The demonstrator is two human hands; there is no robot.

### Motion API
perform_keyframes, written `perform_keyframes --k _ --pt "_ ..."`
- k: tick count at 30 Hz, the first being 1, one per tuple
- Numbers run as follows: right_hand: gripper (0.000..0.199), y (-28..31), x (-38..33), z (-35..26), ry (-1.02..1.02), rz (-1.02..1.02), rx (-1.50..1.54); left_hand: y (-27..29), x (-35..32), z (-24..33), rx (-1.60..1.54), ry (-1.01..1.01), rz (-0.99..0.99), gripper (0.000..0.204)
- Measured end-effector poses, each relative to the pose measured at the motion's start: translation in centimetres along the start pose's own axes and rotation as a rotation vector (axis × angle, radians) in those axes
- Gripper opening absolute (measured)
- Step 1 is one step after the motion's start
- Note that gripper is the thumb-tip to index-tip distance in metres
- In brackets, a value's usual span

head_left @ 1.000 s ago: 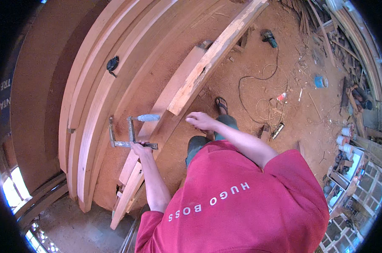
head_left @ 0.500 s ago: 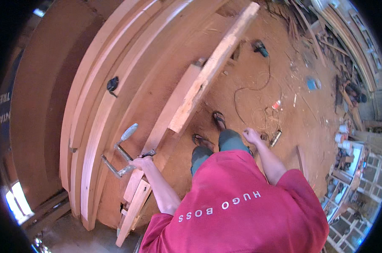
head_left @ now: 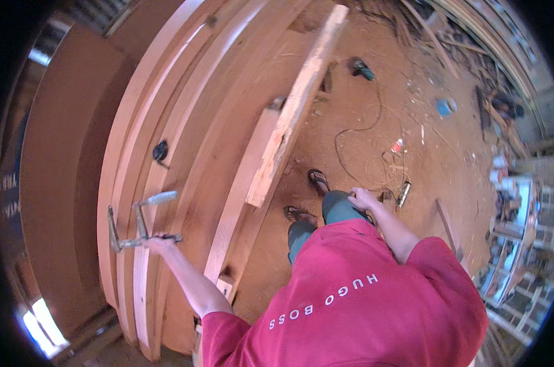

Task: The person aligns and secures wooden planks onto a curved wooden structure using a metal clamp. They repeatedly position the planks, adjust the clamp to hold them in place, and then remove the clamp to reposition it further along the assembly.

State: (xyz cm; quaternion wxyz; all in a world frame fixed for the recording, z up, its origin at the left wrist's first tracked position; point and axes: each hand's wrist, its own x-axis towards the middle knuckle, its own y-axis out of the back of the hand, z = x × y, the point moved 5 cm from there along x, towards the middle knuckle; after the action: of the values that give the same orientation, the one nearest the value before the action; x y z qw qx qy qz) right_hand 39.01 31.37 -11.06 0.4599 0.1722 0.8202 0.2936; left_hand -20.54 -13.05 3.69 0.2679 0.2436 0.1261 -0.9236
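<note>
Gripping the bar of a metal clamp at the near left, the left hand holds it against the stacked curved planks. The right hand rests loosely curled on the thigh, holding nothing. The step looks like setting the clamp; next, its jaws likely need seating squarely across the plank edges.

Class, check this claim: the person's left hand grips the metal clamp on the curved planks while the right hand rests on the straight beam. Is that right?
Not quite. The head view shows the left hand gripping the metal clamp on the curved planks, but the right hand rests on the person's own thigh, not the straight beam.
</note>
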Motion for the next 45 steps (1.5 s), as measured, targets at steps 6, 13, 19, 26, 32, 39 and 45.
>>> perform_keyframes --k 6,13,19,26,32,39,45 --pt "0.045 1.2 -2.7 0.7 -0.187 0.012 0.049 -4.4 6.1 2.4 0.320 -0.199 -0.275 0.069" --pt "0.041 0.2 -3.4 2.5 -0.168 0.044 0.054 0.5 16.4 7.9 0.717 -0.280 0.123 0.053" --pt "0.042 -1.8 -5.4 2.9 -0.210 0.057 0.033 -2.0 4.9 8.2 0.793 -0.988 -0.094 0.050" --pt "0.040 0.0 0.1 -1.9 0.016 0.070 0.063 -0.2 -11.1 -9.8 1.103 -1.332 -0.577 0.049" --pt "0.040 0.6 2.3 -0.8 0.029 0.038 0.033 3.0 -18.2 -19.8 1.365 -1.162 -0.692 0.060" --pt "0.042 2.0 6.2 -3.7 0.055 -0.086 -0.089 5.6 -20.5 -20.9 1.408 -0.993 -0.462 0.074" --pt "0.043 3.2 11.0 -6.6 0.195 -0.057 -0.018 4.2 -20.1 -20.0 1.652 -0.889 -0.380 0.097"
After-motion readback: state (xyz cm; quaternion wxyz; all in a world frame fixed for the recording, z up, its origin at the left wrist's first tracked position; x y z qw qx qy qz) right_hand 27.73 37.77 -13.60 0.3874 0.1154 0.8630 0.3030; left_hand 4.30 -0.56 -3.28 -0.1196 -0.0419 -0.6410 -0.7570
